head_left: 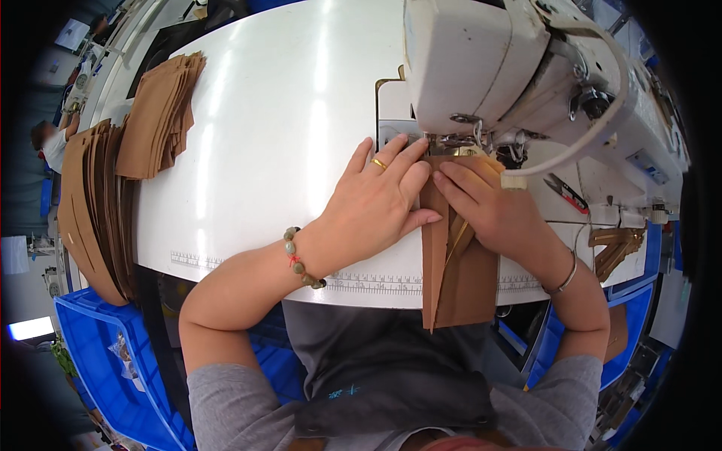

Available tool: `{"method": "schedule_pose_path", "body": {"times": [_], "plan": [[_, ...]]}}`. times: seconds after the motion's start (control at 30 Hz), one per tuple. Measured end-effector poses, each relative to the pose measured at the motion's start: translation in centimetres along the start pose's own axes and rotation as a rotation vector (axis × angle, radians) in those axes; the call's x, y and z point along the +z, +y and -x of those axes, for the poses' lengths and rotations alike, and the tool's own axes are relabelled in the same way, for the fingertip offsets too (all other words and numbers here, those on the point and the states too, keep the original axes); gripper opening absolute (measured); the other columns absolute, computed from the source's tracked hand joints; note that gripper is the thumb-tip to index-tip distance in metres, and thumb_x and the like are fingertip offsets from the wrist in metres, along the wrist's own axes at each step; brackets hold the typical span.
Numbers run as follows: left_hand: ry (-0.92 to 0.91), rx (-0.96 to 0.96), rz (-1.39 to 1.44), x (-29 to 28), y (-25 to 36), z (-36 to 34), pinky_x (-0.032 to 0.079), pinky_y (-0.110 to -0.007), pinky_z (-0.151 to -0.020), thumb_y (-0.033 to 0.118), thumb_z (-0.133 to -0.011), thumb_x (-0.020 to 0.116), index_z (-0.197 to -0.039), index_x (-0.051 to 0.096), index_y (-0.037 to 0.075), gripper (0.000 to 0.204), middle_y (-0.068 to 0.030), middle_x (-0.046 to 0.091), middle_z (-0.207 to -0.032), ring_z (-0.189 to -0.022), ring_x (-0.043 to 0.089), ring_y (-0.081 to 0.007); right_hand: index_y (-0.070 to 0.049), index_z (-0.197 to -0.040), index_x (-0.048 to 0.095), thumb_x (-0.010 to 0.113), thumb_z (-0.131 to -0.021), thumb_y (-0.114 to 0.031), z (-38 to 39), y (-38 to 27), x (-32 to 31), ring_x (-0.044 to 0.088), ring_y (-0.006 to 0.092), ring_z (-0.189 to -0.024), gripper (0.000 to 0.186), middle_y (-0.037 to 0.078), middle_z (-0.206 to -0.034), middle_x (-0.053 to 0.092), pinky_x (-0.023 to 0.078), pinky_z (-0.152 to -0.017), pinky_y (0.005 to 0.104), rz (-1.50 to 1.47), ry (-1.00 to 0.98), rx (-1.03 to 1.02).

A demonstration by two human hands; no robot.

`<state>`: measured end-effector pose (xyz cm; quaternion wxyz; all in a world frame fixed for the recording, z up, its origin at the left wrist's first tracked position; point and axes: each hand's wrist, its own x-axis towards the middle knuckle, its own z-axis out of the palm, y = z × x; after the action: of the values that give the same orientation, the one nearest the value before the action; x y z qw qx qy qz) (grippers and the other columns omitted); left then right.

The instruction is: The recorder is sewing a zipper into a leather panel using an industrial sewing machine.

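A long brown piece with a folded left edge and a narrow lighter strip runs from beneath the white sewing machine's needle area down over the table's front edge. My left hand lies on its upper left part and the table, fingers spread toward the presser foot, thumb on the piece. My right hand holds the piece's upper right side, fingers bent and close together beside the left fingertips. Red-and-black thread snips lie to the right.
Stacked brown pieces lie at the table's left; smaller ones at its right. Blue bins stand either side below. A hose hangs from the machine. Another person is at far left.
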<state>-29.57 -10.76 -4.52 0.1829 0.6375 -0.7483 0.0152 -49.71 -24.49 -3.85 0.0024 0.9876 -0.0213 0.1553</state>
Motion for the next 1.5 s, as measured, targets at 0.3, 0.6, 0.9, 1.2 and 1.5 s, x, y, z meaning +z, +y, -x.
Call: {"method": "schedule_pose_path", "body": {"times": [0.3,0.6,0.9,1.2,1.5], "plan": [[0.016,-0.015,0.010,0.3,-2.0,-1.2,0.038,-0.058,-0.115,0.046,-0.091,0.076,-0.131,0.055,0.003,0.062,-0.0147,0.060,-0.142,-0.138,0.052,-0.0343,0.002,-0.126,0.070,0.065,-0.085,-0.013,-0.1,-0.3,0.1,0.069,0.0265,-0.107,0.044,0.013,-0.134,0.067,0.057,-0.085,0.0374,-0.002,0.004,0.004],[0.037,0.066,-0.076,-0.4,0.6,0.5,0.041,-0.053,-0.114,0.050,-0.087,0.078,-0.132,0.066,0.006,0.064,-0.0066,0.063,-0.144,-0.133,0.056,-0.0289,0.004,-0.130,0.066,0.064,-0.086,-0.011,0.2,0.2,0.6,0.071,0.0274,-0.106,0.047,0.013,-0.124,0.069,0.055,-0.089,0.0412,0.024,0.036,-0.034],[-0.010,0.009,-0.121,-0.4,-0.4,-0.1,0.041,-0.056,-0.115,0.058,-0.088,0.071,-0.140,0.065,0.010,0.071,-0.0027,0.061,-0.150,-0.138,0.053,-0.0294,0.001,-0.136,0.065,0.065,-0.085,-0.009,0.3,0.8,1.4,0.073,0.0252,-0.095,0.052,0.010,-0.118,0.073,0.055,-0.089,0.0400,0.064,0.028,0.027],[0.002,0.043,-0.099,-0.7,0.1,0.8,0.041,-0.055,-0.116,0.048,-0.089,0.076,-0.134,0.069,0.008,0.060,-0.0037,0.064,-0.144,-0.138,0.054,-0.0288,-0.004,-0.130,0.070,0.064,-0.090,-0.012,0.2,1.0,1.0,0.067,0.0268,-0.124,0.041,0.009,-0.132,0.070,0.062,-0.090,0.0373,0.103,0.064,-0.119],[0.066,0.244,-0.083,-2.1,5.0,6.6,0.056,-0.041,-0.097,0.022,-0.086,0.081,-0.108,0.080,0.005,0.027,-0.0079,0.075,-0.126,-0.113,0.070,-0.0243,-0.004,-0.106,0.071,0.065,-0.086,-0.016,0.7,1.3,0.7,0.068,0.0265,-0.120,0.024,0.011,-0.125,0.072,0.056,-0.092,0.0368,0.031,0.183,-0.258]]}}
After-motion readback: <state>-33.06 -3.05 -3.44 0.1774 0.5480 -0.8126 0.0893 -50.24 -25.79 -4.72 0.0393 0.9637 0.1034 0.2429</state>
